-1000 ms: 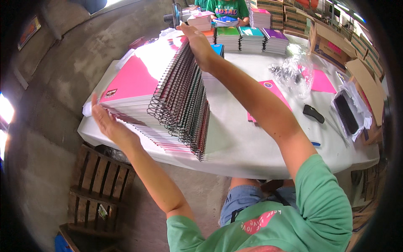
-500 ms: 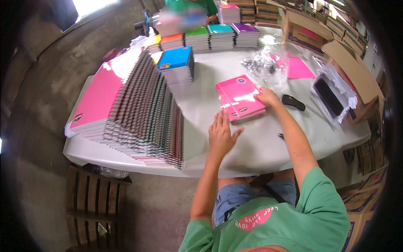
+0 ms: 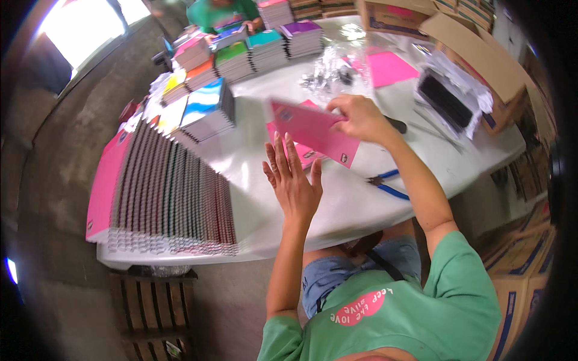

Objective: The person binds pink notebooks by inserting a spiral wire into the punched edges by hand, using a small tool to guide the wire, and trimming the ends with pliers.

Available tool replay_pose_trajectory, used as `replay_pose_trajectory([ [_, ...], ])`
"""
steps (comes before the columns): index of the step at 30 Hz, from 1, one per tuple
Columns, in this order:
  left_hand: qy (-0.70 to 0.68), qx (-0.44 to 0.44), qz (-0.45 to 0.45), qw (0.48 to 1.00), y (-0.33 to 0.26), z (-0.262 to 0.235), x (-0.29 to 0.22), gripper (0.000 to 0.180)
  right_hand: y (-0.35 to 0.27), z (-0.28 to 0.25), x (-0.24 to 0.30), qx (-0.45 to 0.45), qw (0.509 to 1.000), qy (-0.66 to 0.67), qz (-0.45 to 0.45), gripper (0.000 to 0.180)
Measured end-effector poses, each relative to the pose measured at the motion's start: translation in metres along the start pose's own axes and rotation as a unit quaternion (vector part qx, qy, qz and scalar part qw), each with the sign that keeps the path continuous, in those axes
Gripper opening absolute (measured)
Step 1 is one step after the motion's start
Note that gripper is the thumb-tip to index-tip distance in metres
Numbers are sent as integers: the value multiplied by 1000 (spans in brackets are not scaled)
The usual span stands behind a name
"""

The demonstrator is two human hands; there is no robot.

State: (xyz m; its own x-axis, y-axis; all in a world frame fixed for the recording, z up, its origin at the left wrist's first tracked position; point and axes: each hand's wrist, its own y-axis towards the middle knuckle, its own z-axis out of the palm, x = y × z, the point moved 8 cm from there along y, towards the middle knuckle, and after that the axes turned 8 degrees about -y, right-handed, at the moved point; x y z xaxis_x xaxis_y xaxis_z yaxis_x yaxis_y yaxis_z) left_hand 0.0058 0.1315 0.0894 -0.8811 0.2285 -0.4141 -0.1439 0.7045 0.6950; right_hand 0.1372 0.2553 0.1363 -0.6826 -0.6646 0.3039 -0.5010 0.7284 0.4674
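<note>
My right hand [image 3: 361, 119] is closed on the edge of a pink notebook cover [image 3: 322, 133], which is lifted and tilted, slightly blurred. Beneath it, more pink covers [image 3: 308, 155] lie on the table, mostly hidden. My left hand [image 3: 293, 180] is open, fingers stretched, close to the lower left edge of the raised cover; whether it touches is unclear. Pliers with blue handles [image 3: 394, 191] lie beside my right forearm. A black object [image 3: 396, 124] shows partly behind my right wrist. To the left stands a big pile of pink spiral notebooks [image 3: 171, 192], coils toward me.
Blue-topped notebooks [image 3: 211, 111] and several coloured stacks [image 3: 250, 57] line the far side, where another person [image 3: 220, 15] sits. Clear plastic wrap [image 3: 337, 72] and a pink sheet [image 3: 391, 68] lie beyond my hands. An open carton [image 3: 475, 54] and black strips in paper [image 3: 445, 99] are at right.
My right hand has raised a pink cover off the stack and tilted it. My left hand stays open beside it. The view has shifted, and the blue-handled pliers now show fully.
</note>
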Motion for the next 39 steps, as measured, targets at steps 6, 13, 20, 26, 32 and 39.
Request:
replay_pose_trajectory([
  [6,5,70,85,994,-8,4,-52,46,-72,9,57,66,991,-50,-109,40],
  [13,29,-12,198,980,-21,-7,-54,12,-72,-30,-134,114,980,83,139,41],
  [20,82,-84,238,964,-45,-29,-61,16,-127,3,-240,132,959,-183,172,39],
  [26,87,-53,137,985,-52,-6,-53,47,-101,-29,-193,-14,986,-166,8,44],
  [32,60,-123,46,990,-54,0,-53,56,-75,-65,-73,-53,988,-67,-128,45],
  [39,48,-129,57,989,-57,2,-55,53,-109,-43,8,58,979,184,-72,32],
])
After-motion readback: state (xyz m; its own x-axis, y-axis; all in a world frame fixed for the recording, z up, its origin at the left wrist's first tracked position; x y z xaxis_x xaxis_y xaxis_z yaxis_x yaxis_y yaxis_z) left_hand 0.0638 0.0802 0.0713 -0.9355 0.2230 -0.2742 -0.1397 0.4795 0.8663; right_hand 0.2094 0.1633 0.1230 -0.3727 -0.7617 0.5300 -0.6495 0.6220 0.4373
